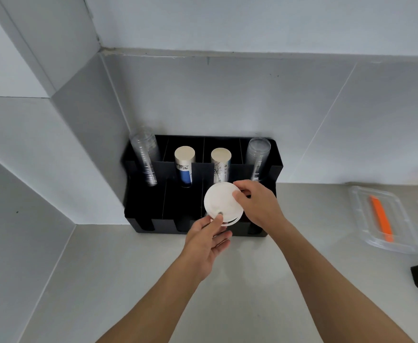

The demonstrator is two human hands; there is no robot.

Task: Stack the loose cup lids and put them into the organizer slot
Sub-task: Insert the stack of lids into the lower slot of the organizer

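Two hands are closed on a stack of white cup lids (221,203), held just above the front slots of the black organizer (151,209). The stack's right edge is pinched by the right hand (255,206); its lower edge is gripped by the left hand (206,246), thumb on top. Clear cup stacks (146,158) and paper cup stacks (184,164) are held in the rear slots.

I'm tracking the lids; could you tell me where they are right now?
Held in both hands, the white lids hover over the black organizer's front right-of-centre slot.
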